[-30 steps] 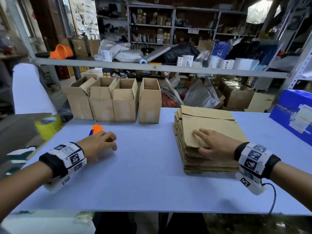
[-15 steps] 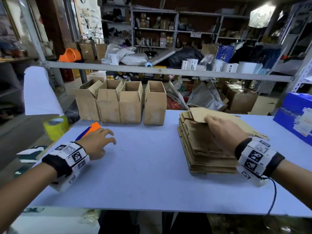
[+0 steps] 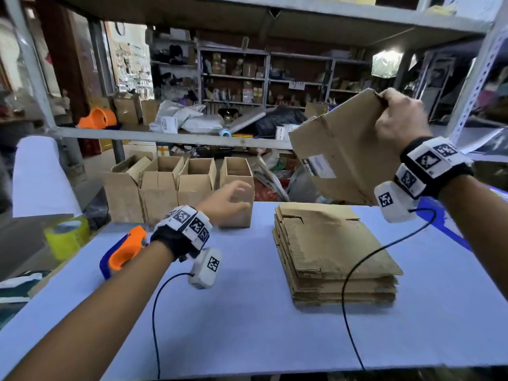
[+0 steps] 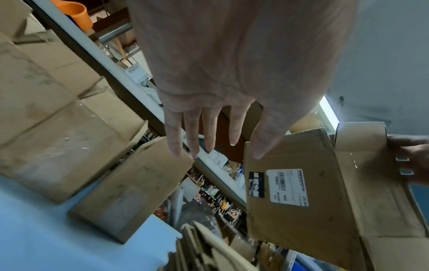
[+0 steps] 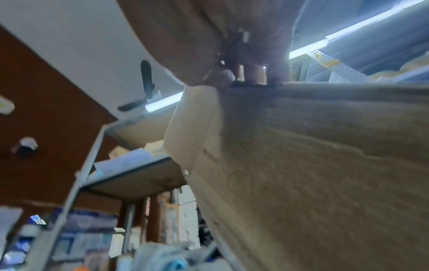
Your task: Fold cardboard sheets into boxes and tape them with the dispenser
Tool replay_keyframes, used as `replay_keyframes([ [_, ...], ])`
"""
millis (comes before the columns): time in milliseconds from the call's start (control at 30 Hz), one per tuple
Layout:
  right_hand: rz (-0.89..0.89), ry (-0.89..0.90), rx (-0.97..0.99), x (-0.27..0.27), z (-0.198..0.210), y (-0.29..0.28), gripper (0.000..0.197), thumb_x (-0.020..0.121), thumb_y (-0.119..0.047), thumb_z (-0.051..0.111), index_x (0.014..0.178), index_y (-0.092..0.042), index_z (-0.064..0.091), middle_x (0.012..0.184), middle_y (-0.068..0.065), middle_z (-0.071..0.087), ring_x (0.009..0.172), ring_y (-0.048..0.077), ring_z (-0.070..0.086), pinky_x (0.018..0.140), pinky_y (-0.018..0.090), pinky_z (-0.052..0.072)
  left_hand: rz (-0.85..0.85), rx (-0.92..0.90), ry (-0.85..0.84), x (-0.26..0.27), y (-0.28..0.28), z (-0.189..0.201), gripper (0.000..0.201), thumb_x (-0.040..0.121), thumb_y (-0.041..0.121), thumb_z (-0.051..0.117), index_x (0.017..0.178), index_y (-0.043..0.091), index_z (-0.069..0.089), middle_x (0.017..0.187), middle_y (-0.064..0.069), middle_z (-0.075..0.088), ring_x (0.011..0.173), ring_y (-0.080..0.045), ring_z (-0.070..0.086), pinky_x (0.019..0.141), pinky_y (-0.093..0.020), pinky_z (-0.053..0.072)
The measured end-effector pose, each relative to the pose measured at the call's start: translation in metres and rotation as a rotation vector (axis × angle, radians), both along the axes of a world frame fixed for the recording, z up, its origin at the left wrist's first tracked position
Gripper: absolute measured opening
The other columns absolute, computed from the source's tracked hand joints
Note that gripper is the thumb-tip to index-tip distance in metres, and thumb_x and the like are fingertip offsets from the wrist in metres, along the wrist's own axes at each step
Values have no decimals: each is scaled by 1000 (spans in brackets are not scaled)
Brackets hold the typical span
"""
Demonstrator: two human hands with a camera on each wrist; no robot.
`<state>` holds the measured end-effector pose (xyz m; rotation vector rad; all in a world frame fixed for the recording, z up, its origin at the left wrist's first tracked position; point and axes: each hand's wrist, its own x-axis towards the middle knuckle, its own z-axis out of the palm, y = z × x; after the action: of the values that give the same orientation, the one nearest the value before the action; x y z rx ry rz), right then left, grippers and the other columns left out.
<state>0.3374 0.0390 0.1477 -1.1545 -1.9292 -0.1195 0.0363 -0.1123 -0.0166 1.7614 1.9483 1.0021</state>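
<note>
Lifted off the stack since half a second ago, cardboard sheet (image 3: 341, 158) now hangs tilted in the air, right hand (image 3: 400, 119) pinching its top corner. Left hand (image 3: 225, 200) has risen off the table (image 3: 247, 325), fingers spread loose, holding nothing. Flat stack (image 3: 332, 254) sits below the sheet. Tape dispenser (image 3: 123, 250) lies near the left wrist, four folded boxes (image 3: 176, 188) behind.

Hand (image 5: 232, 60) — cardboard sheet (image 5: 313, 165) below
</note>
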Motion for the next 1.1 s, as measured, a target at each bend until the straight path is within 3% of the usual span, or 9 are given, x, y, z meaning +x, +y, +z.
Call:
replay_keyframes([
  [100,158,119,98,0,11,-12,43,92,1,37,125,-6,62,108,16,66,96,27,59,82,30,43,47,85,-118,3,10,21,63,94,35,66,148,30,33,150,-7,43,135,-19,43,107,-37,41],
  [200,361,264,125,-9,11,-29,45,85,-3,34,116,-10,66,101,3,65,92,17,59,77,28,46,104,162,-286,-1,11,47,91,86,50,70,155,33,14,156,-13,33,134,-23,43,106,-43,43],
  [400,836,616,-271,-49,-24,-62,51,82,8,33,114,-11,68,99,3,72,85,11,67,64,23,52,241,345,-615,-17,-27,78,121,56,83,71,153,41,13,138,-5,56,123,-29,56,100,-53,48],
  [533,933,726,-394,-81,-71,-75,46,91,10,31,110,-13,66,97,-4,73,87,6,66,71,20,52,237,415,-598,-25,-74,61,91,63,82,69,141,46,37,131,4,62,116,-17,63,92,-45,54],
  [633,938,726,-447,-108,-119,-86,39,93,9,35,109,-8,67,102,10,72,95,15,64,85,35,55,220,420,-551,-23,-104,31,70,67,78,69,126,47,50,124,7,66,110,-10,66,82,-34,58],
  [833,913,657,-574,-145,-212,-116,29,101,7,48,114,-8,70,111,6,75,108,24,69,100,50,54,341,347,-631,-18,-130,-35,82,64,81,66,128,33,48,127,11,61,119,-8,58,98,-35,51],
  [933,875,682,-539,-146,-223,-118,37,105,4,46,132,-15,61,119,-5,72,118,17,64,108,50,48,424,419,-586,-20,-129,-32,77,64,85,62,121,35,46,120,13,60,116,-5,57,88,-24,46],
  [1033,991,744,-481,-134,-215,-122,52,108,3,36,150,-26,46,140,-7,59,135,11,52,115,37,43,483,416,-437,-26,-120,-19,72,73,81,56,130,40,40,132,8,51,122,-10,49,101,-34,41],
  [1100,1037,693,-404,-124,-207,-121,56,105,11,31,145,-21,54,148,-5,53,143,10,44,121,41,36,487,419,-368,-29,-111,-11,56,84,70,58,131,41,42,133,7,53,123,-10,50,104,-36,39],
])
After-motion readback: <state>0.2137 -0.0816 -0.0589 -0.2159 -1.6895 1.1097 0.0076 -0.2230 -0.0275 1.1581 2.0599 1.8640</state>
